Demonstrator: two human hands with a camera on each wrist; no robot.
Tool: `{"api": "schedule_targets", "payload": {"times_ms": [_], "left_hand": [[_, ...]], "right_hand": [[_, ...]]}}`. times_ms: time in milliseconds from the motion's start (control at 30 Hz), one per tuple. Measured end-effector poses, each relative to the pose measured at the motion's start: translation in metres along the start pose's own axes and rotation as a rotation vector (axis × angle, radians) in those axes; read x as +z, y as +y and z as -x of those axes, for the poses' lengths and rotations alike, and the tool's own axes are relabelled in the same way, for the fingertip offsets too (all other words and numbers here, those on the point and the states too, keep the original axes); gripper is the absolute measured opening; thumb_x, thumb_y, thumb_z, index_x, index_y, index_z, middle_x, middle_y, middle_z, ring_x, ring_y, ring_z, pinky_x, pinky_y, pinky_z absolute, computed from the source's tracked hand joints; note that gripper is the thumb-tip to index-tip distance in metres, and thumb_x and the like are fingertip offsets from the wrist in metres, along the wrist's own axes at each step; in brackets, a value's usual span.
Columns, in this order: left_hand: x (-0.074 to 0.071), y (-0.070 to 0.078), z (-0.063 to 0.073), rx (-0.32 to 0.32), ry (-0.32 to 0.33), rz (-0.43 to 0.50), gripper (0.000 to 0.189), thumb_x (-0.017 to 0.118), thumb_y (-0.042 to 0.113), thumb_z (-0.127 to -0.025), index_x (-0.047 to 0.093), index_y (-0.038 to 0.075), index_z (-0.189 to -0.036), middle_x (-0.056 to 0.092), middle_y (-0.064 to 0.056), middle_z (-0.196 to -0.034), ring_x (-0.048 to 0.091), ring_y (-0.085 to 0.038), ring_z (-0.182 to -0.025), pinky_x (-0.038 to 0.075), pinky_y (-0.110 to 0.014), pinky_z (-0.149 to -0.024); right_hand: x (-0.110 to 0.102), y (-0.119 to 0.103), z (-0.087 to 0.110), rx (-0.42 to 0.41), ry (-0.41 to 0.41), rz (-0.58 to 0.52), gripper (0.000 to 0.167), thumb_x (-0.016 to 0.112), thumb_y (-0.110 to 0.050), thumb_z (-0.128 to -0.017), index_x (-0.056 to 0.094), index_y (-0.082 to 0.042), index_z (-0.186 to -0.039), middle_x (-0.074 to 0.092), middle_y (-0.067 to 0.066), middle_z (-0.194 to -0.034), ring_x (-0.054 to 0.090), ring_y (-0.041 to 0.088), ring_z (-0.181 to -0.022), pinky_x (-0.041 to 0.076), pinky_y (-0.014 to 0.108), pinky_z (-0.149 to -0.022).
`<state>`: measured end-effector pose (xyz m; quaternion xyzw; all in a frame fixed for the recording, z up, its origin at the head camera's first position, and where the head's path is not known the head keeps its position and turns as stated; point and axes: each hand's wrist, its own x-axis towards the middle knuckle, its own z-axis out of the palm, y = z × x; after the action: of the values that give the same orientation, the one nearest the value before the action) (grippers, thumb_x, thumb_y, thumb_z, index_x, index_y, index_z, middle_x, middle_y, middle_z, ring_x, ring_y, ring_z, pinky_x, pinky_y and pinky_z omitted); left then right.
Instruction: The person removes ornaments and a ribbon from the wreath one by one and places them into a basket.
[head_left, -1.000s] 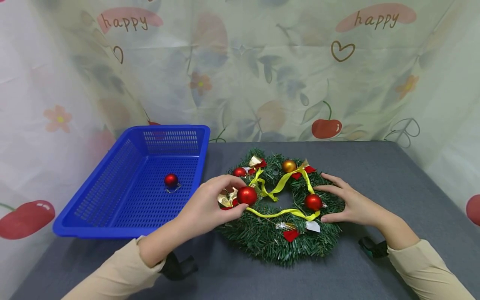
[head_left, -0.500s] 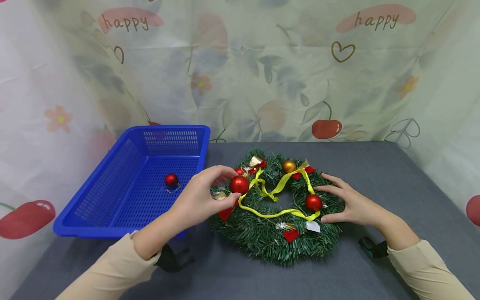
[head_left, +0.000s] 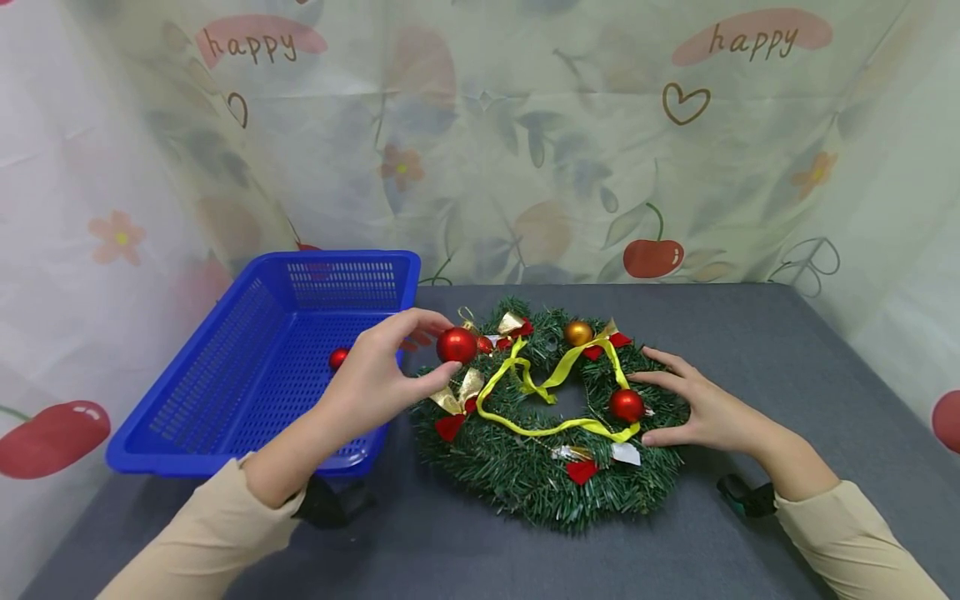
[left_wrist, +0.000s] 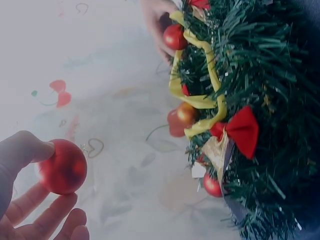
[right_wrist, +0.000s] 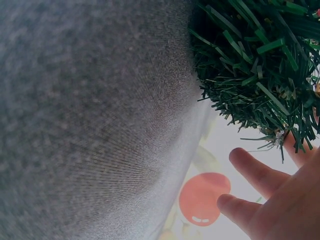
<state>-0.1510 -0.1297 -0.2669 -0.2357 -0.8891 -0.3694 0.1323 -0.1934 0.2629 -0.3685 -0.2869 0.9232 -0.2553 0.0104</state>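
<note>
Glossy red ball (head_left: 457,346), pinched in left hand (head_left: 372,365), may slip, we judge, being smooth; right hand (head_left: 703,408) spread on green wreath (head_left: 540,479).

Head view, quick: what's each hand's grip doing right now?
Left hand: closed, pinching a red ball.
Right hand: open, at the edge of the wreath.

From my head feed: basket (head_left: 217,463) at left on the desk (head_left: 735,333), one loose ball (head_left: 338,358) inside, curtain (head_left: 480,167) behind. Wreath (head_left: 555,492) lies just right of the basket, ribbon (head_left: 564,365) across its top. I log the held ball (head_left: 456,346) in the left hand (head_left: 371,367) at the wreath's left side, the right hand (head_left: 697,408) at its right edge.
</note>
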Motion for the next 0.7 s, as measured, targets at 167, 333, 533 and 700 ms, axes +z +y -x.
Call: {"api": "schedule_targets", "payload": {"times_ms": [167,333,533,700], "left_hand": [[-0.005,-0.004,-0.002,-0.020,0.015,0.000,0.037,0.074,0.017,-0.079,0.059,0.012,-0.112,0.066,-0.004,-0.106,0.063,-0.019,-0.096,0.053,-0.037,-0.084],[-0.009,-0.008,-0.006,-0.049,0.017,-0.014,0.037,0.073,0.018,-0.080,0.059,0.012,-0.114,0.065,-0.005,-0.109,0.061,-0.019,-0.096,0.052,-0.038,-0.085],[-0.013,-0.014,-0.009,-0.079,0.021,-0.013,0.037,0.073,0.018,-0.080,0.059,0.012,-0.114,0.065,-0.005,-0.111,0.062,-0.019,-0.095,0.052,-0.039,-0.086],[-0.017,-0.017,-0.010,-0.104,0.028,-0.008,0.037,0.072,0.018,-0.081,0.059,0.012,-0.114,0.064,-0.006,-0.112,0.062,-0.023,-0.098,0.051,-0.041,-0.087]], "right_hand": [[0.000,0.000,0.000,0.000,0.002,0.001,0.072,0.079,-0.038,-0.071,0.051,-0.011,-0.131,0.024,0.020,-0.149,0.028,0.046,-0.131,0.034,0.068,-0.092],[0.000,0.000,0.000,0.004,-0.001,-0.001,0.072,0.079,-0.038,-0.071,0.051,-0.012,-0.131,0.023,0.020,-0.149,0.028,0.045,-0.131,0.034,0.068,-0.092],[0.000,0.000,0.000,0.013,-0.007,-0.003,0.072,0.079,-0.039,-0.071,0.050,-0.012,-0.132,0.022,0.019,-0.150,0.027,0.045,-0.132,0.034,0.068,-0.092],[0.000,0.001,0.000,0.016,-0.009,0.001,0.073,0.079,-0.040,-0.071,0.050,-0.013,-0.132,0.022,0.019,-0.150,0.027,0.045,-0.132,0.034,0.068,-0.093]]}}
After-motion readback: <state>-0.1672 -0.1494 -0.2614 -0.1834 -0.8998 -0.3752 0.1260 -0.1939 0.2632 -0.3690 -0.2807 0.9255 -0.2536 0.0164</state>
